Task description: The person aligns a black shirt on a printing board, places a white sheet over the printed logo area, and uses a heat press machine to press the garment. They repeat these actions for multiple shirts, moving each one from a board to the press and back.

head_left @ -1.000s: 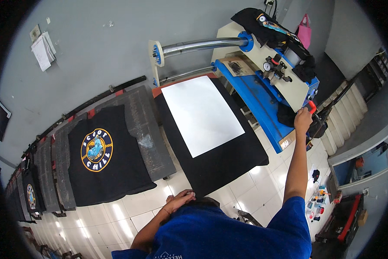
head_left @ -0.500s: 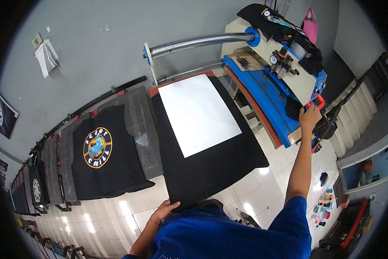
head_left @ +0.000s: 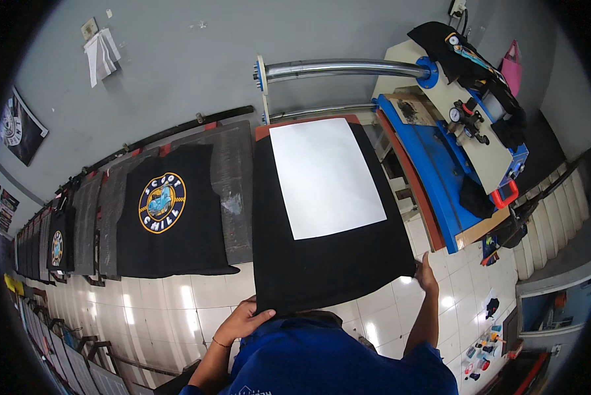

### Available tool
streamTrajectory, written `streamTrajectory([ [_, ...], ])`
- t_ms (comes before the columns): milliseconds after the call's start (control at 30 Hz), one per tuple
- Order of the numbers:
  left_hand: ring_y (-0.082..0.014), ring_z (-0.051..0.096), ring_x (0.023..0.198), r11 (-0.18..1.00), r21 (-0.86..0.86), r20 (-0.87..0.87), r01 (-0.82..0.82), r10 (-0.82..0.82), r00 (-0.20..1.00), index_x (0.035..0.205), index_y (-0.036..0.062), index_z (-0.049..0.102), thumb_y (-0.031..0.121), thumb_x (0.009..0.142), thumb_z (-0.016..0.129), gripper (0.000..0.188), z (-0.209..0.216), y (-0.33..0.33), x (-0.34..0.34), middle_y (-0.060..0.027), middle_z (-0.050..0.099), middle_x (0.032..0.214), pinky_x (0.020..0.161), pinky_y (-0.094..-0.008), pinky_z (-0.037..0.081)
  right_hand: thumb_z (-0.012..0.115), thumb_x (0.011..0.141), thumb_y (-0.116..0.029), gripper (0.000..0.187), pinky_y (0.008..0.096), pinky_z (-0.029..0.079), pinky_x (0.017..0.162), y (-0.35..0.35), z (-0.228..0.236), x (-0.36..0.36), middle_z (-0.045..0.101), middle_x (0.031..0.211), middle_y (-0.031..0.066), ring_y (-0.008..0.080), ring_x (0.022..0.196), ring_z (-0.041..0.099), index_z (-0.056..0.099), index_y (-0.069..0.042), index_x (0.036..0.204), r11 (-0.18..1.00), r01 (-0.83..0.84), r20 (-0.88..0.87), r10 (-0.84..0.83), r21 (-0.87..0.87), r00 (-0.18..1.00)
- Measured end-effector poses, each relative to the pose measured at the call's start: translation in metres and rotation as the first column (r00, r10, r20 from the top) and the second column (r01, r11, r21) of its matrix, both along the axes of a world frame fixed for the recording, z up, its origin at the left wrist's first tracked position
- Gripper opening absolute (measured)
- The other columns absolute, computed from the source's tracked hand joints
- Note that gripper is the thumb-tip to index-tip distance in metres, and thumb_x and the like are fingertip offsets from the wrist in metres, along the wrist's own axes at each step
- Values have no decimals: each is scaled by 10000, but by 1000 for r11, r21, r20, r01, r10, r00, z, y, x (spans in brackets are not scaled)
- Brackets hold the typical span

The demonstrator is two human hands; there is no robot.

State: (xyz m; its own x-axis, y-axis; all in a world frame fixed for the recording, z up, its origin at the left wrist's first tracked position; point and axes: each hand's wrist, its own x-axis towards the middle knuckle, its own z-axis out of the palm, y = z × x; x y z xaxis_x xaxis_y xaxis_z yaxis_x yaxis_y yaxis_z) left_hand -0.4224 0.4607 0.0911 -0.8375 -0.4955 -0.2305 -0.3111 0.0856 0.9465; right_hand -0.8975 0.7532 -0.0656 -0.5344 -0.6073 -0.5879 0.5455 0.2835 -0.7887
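A black T-shirt (head_left: 338, 260) lies flat on a printing board, with a white rectangular sheet (head_left: 325, 178) on its chest area. My left hand (head_left: 243, 321) grips the shirt's lower left hem. At the lower right hem corner, my right hand (head_left: 428, 275) touches the fabric. A blue heat press (head_left: 453, 158) stands just right of the board, its handle with a red grip (head_left: 506, 194) free.
Left of the board, a row of boards carries black shirts, the nearest (head_left: 167, 214) with a round blue-and-yellow print. A metal rail (head_left: 341, 68) spans above the board. White tiled floor (head_left: 170, 309) lies below. Small bottles (head_left: 483, 345) sit on the floor at the right.
My right hand let go of the press handle and came down to the shirt's lower right hem. The left hand shifted onto the lower left hem.
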Motion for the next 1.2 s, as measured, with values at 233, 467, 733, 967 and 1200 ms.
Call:
streamTrajectory([
  [233,-278,615,1066,997,56,43,46,-49,998,1039,-16,690,167,938,636,216,24,-12,-4,-175,643,1129,924,-356,462,559,968,-318,476,324,504,904,29,9,6,682,1096,141,214,968,664,568,87,1219,991,125,-147,-132,-51,980],
  [467,-283,610,1094,991,-15,32,130,-129,991,1029,-33,688,238,932,647,290,21,-31,-6,-206,645,1101,930,-336,462,610,927,-257,325,341,525,808,-2,93,1,713,963,149,255,856,689,644,34,1070,815,4,-567,400,580,720],
  [733,-190,604,769,979,202,422,17,-103,901,943,-23,681,358,936,638,383,-105,-16,28,-151,644,805,689,-301,486,719,843,-268,447,435,409,1024,-215,105,154,599,1220,176,347,1184,531,593,-27,1198,911,-344,-910,324,226,259],
  [967,-386,418,1328,952,-241,286,-189,256,923,1250,-100,515,172,899,616,455,-125,6,23,-274,461,1395,1125,-417,327,761,787,-300,498,448,396,999,-279,70,184,570,1210,144,303,1193,504,574,-28,1159,874,-351,-941,324,336,-94],
  [1200,-379,484,1249,901,-369,118,-227,288,950,1205,-36,583,117,875,632,367,-77,-16,-5,-228,546,1292,1076,-413,374,732,810,-240,261,443,431,905,-289,57,188,637,1047,76,281,1045,576,632,-58,968,888,-392,-968,193,241,-158],
])
